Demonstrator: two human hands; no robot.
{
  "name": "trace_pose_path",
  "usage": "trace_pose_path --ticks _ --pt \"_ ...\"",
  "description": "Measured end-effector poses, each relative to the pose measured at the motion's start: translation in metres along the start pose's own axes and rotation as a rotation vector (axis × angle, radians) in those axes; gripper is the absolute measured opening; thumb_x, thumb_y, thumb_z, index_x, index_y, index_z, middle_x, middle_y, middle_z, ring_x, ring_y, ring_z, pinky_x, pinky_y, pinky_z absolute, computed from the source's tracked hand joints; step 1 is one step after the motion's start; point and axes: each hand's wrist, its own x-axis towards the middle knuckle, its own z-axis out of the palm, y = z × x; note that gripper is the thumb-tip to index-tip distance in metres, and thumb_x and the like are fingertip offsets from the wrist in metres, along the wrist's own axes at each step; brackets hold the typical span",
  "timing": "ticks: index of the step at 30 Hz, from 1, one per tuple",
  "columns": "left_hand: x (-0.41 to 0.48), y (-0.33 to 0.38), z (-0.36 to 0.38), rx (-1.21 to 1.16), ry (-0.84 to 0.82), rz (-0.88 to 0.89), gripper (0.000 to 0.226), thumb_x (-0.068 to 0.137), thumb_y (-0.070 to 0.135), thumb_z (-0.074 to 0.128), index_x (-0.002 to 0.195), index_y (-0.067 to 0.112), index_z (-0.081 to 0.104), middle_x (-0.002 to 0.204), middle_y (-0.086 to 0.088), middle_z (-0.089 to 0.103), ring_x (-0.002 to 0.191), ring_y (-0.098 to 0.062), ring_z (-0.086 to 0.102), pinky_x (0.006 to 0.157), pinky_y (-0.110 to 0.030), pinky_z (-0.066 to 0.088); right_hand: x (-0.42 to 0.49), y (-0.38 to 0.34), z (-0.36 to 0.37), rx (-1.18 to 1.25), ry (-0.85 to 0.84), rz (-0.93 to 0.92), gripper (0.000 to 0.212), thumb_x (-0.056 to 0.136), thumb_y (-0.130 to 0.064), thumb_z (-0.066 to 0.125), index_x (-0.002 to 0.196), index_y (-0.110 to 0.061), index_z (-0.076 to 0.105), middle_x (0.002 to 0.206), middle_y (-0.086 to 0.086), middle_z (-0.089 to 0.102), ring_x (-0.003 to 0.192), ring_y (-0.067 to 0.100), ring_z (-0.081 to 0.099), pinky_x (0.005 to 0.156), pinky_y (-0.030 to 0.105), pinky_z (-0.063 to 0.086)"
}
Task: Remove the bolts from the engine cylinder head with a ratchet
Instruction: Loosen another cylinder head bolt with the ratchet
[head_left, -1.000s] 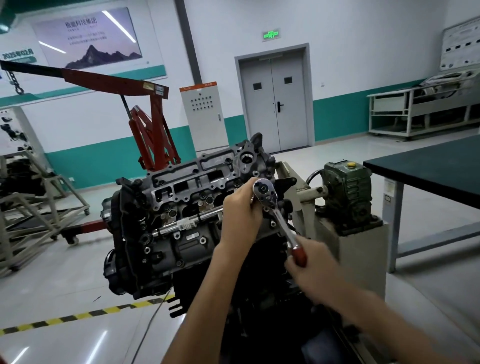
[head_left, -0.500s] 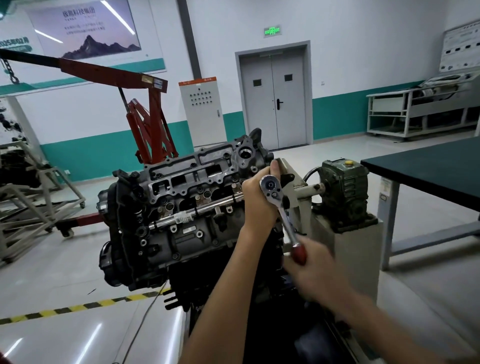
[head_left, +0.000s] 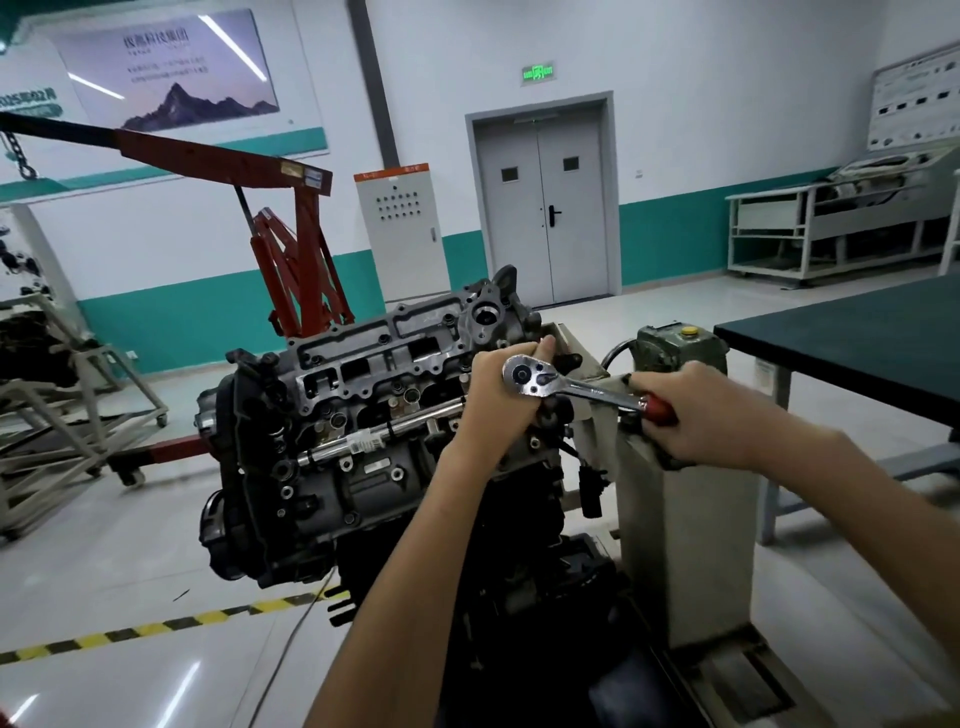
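Ratchet (head_left: 576, 387) sits nearly level at the right end of the cylinder head (head_left: 384, 358); left hand (head_left: 498, 397) curls around the tool's head, right hand (head_left: 698, 413) grips its red handle, both forearms extended.

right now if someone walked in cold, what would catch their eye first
The dark engine fills the middle of the view. At its right end both hands are on a chrome ratchet: the left hand cups its head against the engine, and the right hand grips its red handle. Behind the engine, to the left, stands a red engine hoist.
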Motion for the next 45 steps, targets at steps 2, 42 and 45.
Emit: trace_pose_path --ticks 2,42,45 --pt "-0.003 -0.002 0.005 -0.047 0.096 0.005 0.052 0.100 0.017 0.049 0.051 0.006 0.037 0.045 -0.008 0.035 0.042 -0.015 0.029 0.042 -0.032 0.022 -0.016 -0.019 0.030 0.225 0.042 0.078 0.011 0.080 -0.008 0.062 0.082 -0.014 0.054 0.065 -0.005 0.055 0.056 0.010 0.055 0.054 0.021 0.049" --pt "0.002 -0.004 0.004 -0.002 0.039 -0.018 0.052 0.099 0.014 0.052 0.051 -0.002 0.038 0.047 -0.009 0.037 0.045 -0.017 0.030 0.045 -0.035 0.023 -0.007 -0.003 0.015 0.053 0.058 0.041 0.009 0.083 -0.016 0.059 0.091 -0.013 0.056 0.067 -0.005 0.056 0.060 0.006 0.055 0.058 0.016 0.045" --pt "-0.001 -0.003 0.016 -0.040 0.176 -0.027 0.053 0.099 0.014 0.050 0.050 0.001 0.036 0.045 -0.008 0.035 0.042 -0.017 0.029 0.042 -0.031 0.023 -0.033 -0.046 0.066 0.410 0.152 0.198 0.009 0.079 -0.009 0.062 0.082 -0.011 0.054 0.064 0.003 0.057 0.055 0.014 0.051 0.056 0.024 0.045"
